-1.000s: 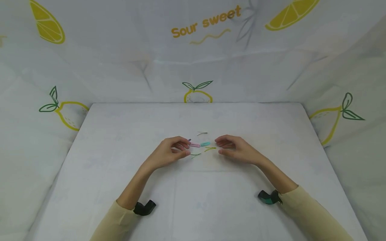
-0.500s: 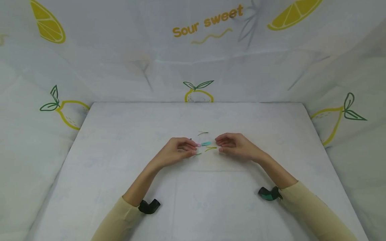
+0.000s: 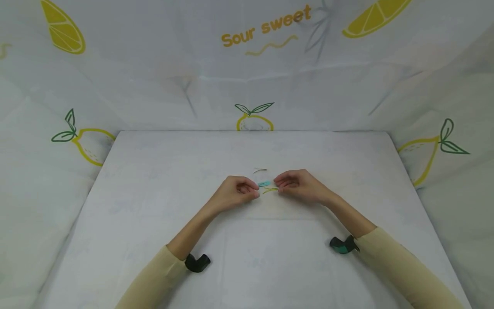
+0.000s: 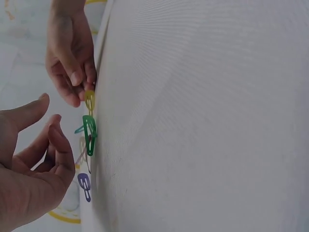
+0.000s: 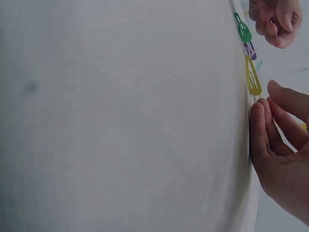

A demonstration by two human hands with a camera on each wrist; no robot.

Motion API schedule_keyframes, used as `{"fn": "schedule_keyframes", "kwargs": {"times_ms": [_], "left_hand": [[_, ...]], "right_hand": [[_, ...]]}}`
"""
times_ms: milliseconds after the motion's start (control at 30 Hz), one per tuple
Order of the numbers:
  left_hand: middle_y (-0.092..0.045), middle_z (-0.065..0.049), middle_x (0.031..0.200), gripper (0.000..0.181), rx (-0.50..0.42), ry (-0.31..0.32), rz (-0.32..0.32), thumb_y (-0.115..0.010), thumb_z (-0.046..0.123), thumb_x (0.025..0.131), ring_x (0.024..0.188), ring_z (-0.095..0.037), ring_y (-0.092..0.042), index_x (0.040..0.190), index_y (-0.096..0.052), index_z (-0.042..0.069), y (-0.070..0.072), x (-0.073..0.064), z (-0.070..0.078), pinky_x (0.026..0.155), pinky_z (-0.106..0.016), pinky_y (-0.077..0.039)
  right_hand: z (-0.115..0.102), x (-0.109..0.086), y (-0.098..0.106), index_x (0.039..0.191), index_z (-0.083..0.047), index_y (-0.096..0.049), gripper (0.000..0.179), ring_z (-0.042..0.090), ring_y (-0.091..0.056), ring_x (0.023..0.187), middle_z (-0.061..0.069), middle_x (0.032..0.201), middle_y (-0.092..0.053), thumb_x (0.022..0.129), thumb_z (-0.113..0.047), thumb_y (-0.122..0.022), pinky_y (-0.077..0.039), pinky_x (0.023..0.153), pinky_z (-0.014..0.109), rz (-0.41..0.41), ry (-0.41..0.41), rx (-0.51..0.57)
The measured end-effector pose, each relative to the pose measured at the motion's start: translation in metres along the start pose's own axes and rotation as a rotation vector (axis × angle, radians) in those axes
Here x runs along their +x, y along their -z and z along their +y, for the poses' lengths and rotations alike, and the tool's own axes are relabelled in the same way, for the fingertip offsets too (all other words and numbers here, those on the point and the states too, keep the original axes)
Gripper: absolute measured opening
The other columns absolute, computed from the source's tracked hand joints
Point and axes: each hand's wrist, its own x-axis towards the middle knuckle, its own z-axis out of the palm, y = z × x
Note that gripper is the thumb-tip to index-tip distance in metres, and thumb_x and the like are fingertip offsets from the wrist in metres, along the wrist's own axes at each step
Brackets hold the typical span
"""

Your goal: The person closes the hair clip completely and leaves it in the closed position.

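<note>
Several coloured snap hair clips lie on the white-covered table between the two hands. My left hand (image 3: 241, 191) hovers over the left part of the group, thumb apart from the bent fingers, with nothing between them. In the left wrist view a green hair clip (image 4: 89, 135) and a purple hair clip (image 4: 84, 186) show beyond its fingers. My right hand (image 3: 299, 184) is at the right end, its fingertips beside the yellow hair clip (image 5: 253, 77), thumb lifted away from the fingers. A teal hair clip (image 3: 264, 183) lies between both hands. The pink clip is hidden in the head view.
A thin pale hair clip (image 3: 260, 171) lies farther back. White cloth walls (image 3: 154, 94) with lemon prints stand at the back and both sides. Black camera mounts (image 3: 197, 263) sit at both wrists, close over the table (image 3: 247, 257).
My left hand has moved right over the clips, covering the pink, purple and green ones in the head view. My right hand has shifted slightly, its thumb now overlapping the yellow clip's end.
</note>
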Motion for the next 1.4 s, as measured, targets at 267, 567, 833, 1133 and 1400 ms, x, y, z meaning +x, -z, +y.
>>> {"fn": "schedule_keyframes", "kwargs": {"times_ms": [267, 567, 833, 1133, 1400], "left_hand": [[-0.068, 0.001, 0.078, 0.01, 0.05, -0.008, 0.064, -0.084, 0.015, 0.093, 0.066, -0.007, -0.057, 0.1, -0.082, 0.008, -0.008, 0.007, 0.001, 0.065, -0.02, -0.046], [-0.064, 0.004, 0.073, 0.007, 0.093, 0.014, 0.077, -0.084, 0.013, 0.092, 0.063, -0.005, -0.053, 0.094, -0.083, 0.007, -0.019, 0.017, 0.002, 0.06, -0.019, -0.042], [-0.061, 0.005, 0.07, 0.005, 0.122, 0.022, 0.09, -0.084, 0.013, 0.092, 0.061, -0.005, -0.05, 0.093, -0.084, 0.008, -0.022, 0.019, 0.005, 0.059, -0.019, -0.04], [-0.062, 0.005, 0.072, 0.009, 0.111, 0.034, 0.097, -0.087, 0.014, 0.091, 0.061, -0.004, -0.05, 0.095, -0.083, 0.007, -0.024, 0.021, 0.002, 0.058, -0.018, -0.039], [-0.064, 0.003, 0.076, 0.012, 0.124, 0.016, 0.085, -0.086, 0.011, 0.091, 0.063, -0.004, -0.051, 0.101, -0.083, 0.005, -0.024, 0.023, 0.0, 0.061, -0.018, -0.04]], "right_hand": [[0.0, 0.002, -0.001, 0.125, -0.002, -0.077, 0.026, 0.013, -0.074, 0.1, 0.014, 0.116, -0.08, 0.1, -0.008, -0.077, -0.056, 0.089, 0.015, 0.014, -0.012, -0.021], [-0.001, 0.003, -0.003, 0.119, -0.002, -0.08, 0.023, 0.011, -0.072, 0.089, 0.012, 0.107, -0.081, 0.098, -0.013, -0.081, -0.057, 0.084, 0.016, 0.028, -0.011, -0.046], [-0.003, 0.005, -0.001, 0.115, -0.005, -0.082, 0.02, 0.012, -0.07, 0.088, 0.009, 0.106, -0.081, 0.098, -0.016, -0.082, -0.056, 0.083, 0.018, 0.022, -0.022, -0.062], [-0.001, 0.007, -0.001, 0.112, -0.007, -0.083, 0.016, 0.01, -0.068, 0.087, 0.006, 0.101, -0.08, 0.097, -0.014, -0.082, -0.056, 0.081, 0.019, 0.023, -0.026, -0.071], [0.0, 0.007, -0.002, 0.111, -0.004, -0.083, 0.017, 0.01, -0.067, 0.084, 0.01, 0.098, -0.079, 0.097, -0.014, -0.083, -0.055, 0.079, 0.018, 0.031, -0.015, -0.077]]}}
